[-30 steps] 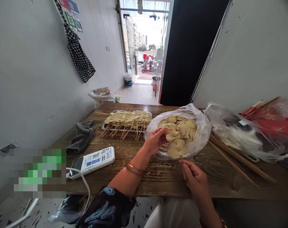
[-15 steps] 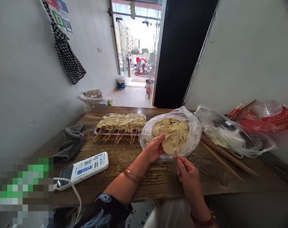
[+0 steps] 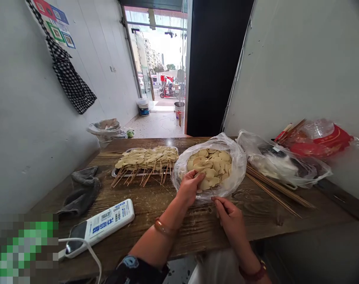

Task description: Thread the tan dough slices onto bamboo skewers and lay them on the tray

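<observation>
Slices point(image 3: 224, 157) of pale beige food, thin, round and matte, lie heaped and overlapping in a crinkled, translucent white plastic bag point(image 3: 239, 152), its mouth wide open, near the middle of the dark brown, coarse-grained wooden table point(image 3: 152, 215). At the bag's near rim, the left hand point(image 3: 189, 187) pinches a small overlapping stack point(image 3: 209, 183) of slices between thumb and fingers. The right hand point(image 3: 230, 216), nearer the table's front edge, has thumb and forefinger pressed together on a thin skewer point(image 3: 212, 191), of which only a short length shows. Left of the bag, toward the far edge, a shallow, shiny tray point(image 3: 113, 172) bears layered, wavy skewered slices point(image 3: 146, 158), their slender brown sticks jutting over its near rim. Soft grey cloth point(image 3: 82, 194) lies crumpled by the left edge; a glossy white, rounded device point(image 3: 108, 221) with blue lettering lies toward the front left corner. Straight brown skewers point(image 3: 278, 192) fan out right of the bag, beside a rumpled clear plastic bag point(image 3: 281, 169).
</observation>
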`<act>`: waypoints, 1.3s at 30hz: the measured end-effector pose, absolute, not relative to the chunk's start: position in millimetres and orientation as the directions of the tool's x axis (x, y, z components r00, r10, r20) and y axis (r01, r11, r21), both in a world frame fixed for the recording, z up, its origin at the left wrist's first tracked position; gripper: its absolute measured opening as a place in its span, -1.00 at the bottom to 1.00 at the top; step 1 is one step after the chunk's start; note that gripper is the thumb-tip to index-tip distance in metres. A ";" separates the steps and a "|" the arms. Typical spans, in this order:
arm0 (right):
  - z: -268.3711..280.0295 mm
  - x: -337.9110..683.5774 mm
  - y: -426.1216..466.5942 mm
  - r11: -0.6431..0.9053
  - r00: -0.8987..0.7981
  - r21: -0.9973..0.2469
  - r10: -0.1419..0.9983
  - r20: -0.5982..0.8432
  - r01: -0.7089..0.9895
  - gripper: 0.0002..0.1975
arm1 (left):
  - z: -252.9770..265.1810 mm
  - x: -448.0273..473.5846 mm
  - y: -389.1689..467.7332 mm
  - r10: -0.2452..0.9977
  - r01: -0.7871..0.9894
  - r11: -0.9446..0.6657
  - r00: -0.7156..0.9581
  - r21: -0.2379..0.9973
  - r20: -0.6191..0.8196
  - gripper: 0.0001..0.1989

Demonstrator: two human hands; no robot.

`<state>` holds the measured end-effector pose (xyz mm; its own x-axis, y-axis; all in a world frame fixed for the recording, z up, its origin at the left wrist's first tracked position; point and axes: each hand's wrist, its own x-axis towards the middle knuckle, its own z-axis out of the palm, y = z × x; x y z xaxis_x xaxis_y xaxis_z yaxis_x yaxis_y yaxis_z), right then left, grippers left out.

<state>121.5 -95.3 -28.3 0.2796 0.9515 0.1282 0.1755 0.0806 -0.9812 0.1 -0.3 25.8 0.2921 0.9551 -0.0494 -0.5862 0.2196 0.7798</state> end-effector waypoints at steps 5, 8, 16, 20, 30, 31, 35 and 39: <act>-25.4 119.4 -94.5 0.161 0.314 -0.939 0.914 0.258 0.305 -0.67 | 25.2 0.5 -0.9 0.954 -0.576 0.223 0.295 0.787 -0.054 -0.53; -26.4 119.0 -94.4 0.159 0.306 -0.937 0.916 0.257 0.312 -0.65 | 26.8 1.2 -3.1 0.955 -0.545 0.210 0.292 0.812 -0.051 -0.53; -27.3 117.9 -91.6 0.190 0.373 -0.935 0.879 0.298 0.300 -0.66 | 15.5 7.1 -4.3 0.957 -0.445 0.215 0.273 0.869 -0.097 -0.55; -29.9 119.0 -91.8 0.193 0.371 -0.946 0.885 0.282 0.259 -0.66 | 8.7 6.5 -3.8 0.950 -0.421 0.214 0.299 0.882 -0.087 -0.60; -24.6 119.0 -96.7 0.196 0.319 -0.946 0.907 0.275 0.259 -0.57 | 22.4 -10.1 3.3 0.965 -0.539 0.200 0.251 0.818 -0.071 -0.53; -22.7 118.4 -96.8 0.207 0.314 -0.943 0.905 0.285 0.259 -0.56 | 23.0 -11.4 4.2 0.968 -0.548 0.198 0.238 0.813 -0.076 -0.55; -20.9 118.2 -96.6 0.238 0.285 -0.942 0.910 0.302 0.238 -0.58 | 20.8 -13.5 8.1 0.977 -0.570 0.185 0.193 0.801 -0.089 -0.60; -27.6 122.2 -95.9 0.182 0.237 -0.965 0.945 0.225 0.188 -0.60 | 17.7 -11.5 9.5 0.982 -0.577 0.158 0.180 0.801 -0.064 -0.61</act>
